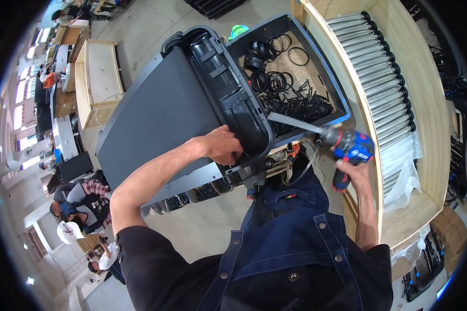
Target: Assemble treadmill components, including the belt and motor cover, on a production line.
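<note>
1. While two other people (80, 205) crouch at the lower left of the frame, well apart from the work, a pale wooden crate (96, 78) stands at the upper left on the concrete floor.
2. Across the middle lies a large dark grey panel (158, 116) with a black moulded housing (228, 90) along its right edge; its long axis runs from the lower left up toward the top centre.
3. At the centre, the left hand (222, 145) is clenched on the lower end of the black housing, fingers curled round its edge.
4. Just right of the housing, a blue-rimmed tray (342, 98) holds black rings and a heap of small black parts.
5. At the centre right, the right hand (350, 173) grasps the handle of a blue and black cordless drill (350, 147).
6. The drill's long bit (296, 123) points up and to the left, its tip close to the housing's right edge over the tray's lower corner; whether it touches there I cannot tell.
7. At the upper right, a wooden bin (430, 129) holds a row of silvery tubes with black caps (379, 78), stacked side by side.
</note>
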Tool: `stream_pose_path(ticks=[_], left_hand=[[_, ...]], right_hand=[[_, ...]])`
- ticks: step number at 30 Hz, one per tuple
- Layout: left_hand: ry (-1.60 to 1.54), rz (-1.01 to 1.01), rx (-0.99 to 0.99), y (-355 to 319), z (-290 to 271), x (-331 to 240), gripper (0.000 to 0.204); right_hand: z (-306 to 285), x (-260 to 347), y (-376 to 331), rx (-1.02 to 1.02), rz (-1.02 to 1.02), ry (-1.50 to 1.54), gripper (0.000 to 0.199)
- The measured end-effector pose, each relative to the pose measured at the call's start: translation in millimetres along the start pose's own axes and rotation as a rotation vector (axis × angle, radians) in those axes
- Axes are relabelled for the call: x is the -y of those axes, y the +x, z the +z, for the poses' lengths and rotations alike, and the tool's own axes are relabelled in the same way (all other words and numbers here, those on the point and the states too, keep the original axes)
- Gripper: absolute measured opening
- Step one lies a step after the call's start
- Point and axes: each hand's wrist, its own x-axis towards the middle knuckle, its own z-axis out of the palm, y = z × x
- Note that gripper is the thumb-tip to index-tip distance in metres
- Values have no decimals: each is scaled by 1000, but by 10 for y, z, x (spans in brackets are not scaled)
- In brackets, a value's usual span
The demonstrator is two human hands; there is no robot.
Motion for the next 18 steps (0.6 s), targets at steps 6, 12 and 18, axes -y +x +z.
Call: stream_pose_path(ticks=[6,12,18], left_hand=[[55,37,-41,43,-10,3,19],[95,41,-42,48,-2,3,19],[92,65,-52,27,5,3,20]], right_hand=[[175,-16,-47,305,223,-100,48],[198,32,-6,343,279,-70,44],[215,103,212,416,356,-91,35]])
